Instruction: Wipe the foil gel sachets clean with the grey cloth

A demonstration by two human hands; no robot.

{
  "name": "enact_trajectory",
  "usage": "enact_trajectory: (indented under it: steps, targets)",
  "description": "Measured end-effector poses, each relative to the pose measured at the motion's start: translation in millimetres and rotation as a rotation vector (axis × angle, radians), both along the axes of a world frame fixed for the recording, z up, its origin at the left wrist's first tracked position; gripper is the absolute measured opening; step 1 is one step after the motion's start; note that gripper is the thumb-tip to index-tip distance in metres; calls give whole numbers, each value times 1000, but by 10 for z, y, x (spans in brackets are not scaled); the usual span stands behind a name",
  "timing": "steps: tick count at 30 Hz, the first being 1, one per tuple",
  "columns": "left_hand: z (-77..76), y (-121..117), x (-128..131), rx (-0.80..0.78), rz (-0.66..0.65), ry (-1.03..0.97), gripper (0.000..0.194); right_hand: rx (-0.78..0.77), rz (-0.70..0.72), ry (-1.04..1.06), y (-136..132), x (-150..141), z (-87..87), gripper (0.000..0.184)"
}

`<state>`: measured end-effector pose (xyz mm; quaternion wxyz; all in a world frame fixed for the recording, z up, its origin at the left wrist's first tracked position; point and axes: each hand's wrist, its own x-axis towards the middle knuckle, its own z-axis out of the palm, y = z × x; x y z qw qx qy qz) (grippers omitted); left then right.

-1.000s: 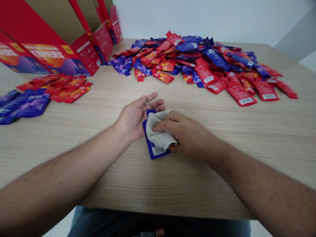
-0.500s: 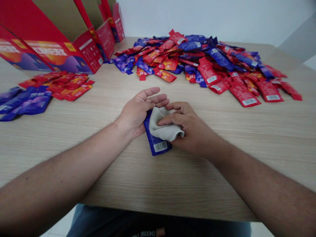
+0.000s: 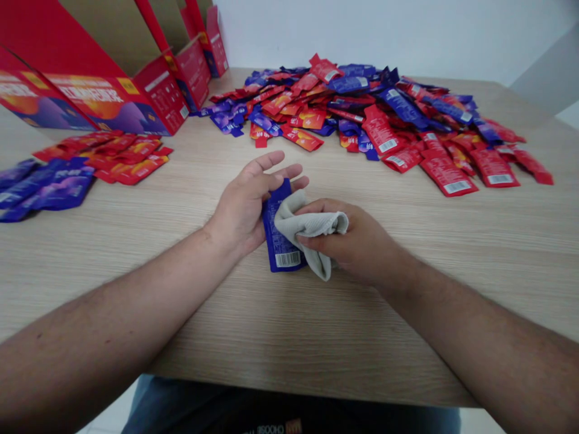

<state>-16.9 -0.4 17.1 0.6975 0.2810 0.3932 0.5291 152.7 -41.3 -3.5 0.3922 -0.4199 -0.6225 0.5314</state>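
Note:
A blue sachet (image 3: 277,232) with a white barcode near its lower end is held upright in my left hand (image 3: 246,208). The thumb presses on its upper edge, and the other fingers reach out behind it. My right hand (image 3: 357,238) is closed on a crumpled pale grey cloth (image 3: 307,226), pinched between thumb and fingers. The cloth lies against the sachet's right side and covers part of its printed face. Some right-hand fingers are hidden behind the cloth.
A large heap of red and blue sachets (image 3: 344,102) spreads across the back of the wooden table (image 3: 280,337). At left lie a group of red sachets (image 3: 122,154) and a group of blue ones (image 3: 58,184). Open red cardboard boxes (image 3: 158,90) stand behind them.
The right hand has shifted slightly right, and the cloth is folded differently, baring more of the sachet. The left thumb now shows on the sachet's upper edge, and the sachet sits slightly higher.

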Motion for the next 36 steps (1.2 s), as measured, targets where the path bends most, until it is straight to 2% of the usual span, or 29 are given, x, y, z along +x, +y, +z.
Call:
enact_trajectory:
  steps: [3, 6, 9, 11, 15, 20, 25, 28, 33, 36]
  targets:
    - [-35, -34, 55, -177, -117, -49, 36, 53, -108, 56, 52, 26, -80, 24]
    - [-76, -70, 131, -304, -252, -119, 40, 180, -191, -53, 81, 54, -102, 18]
    - [-81, -99, 197, -299, -207, -147, 44, 437, -260, -312, 57, 77, -51, 13]
    - [-81, -110, 219, -301, -173, -129, 45, 582, -292, -446, 28, 91, -19, 17]
    - [-120, -117, 201, -249, -149, -91, 44, 727, -176, -538, -6, 94, -12, 32]
    - [-148, -80, 112, -187, -211, -74, 43, 714, 35, -609, -30, 67, 7, 31]
    - [-111, -10, 30, -120, -202, -32, 47, 689, 231, -703, -38, 122, 73, 25]
    - [-104, 18, 17, -94, -208, -29, 48, 682, 255, -765, 1, 186, 96, 22]
    - [-109, 6, 46, -117, -178, -39, 51, 653, 177, -711, 59, 221, 50, 28]
    - [-140, -18, 80, -136, -208, -47, 40, 661, 122, -655, 67, 201, 1, 30]
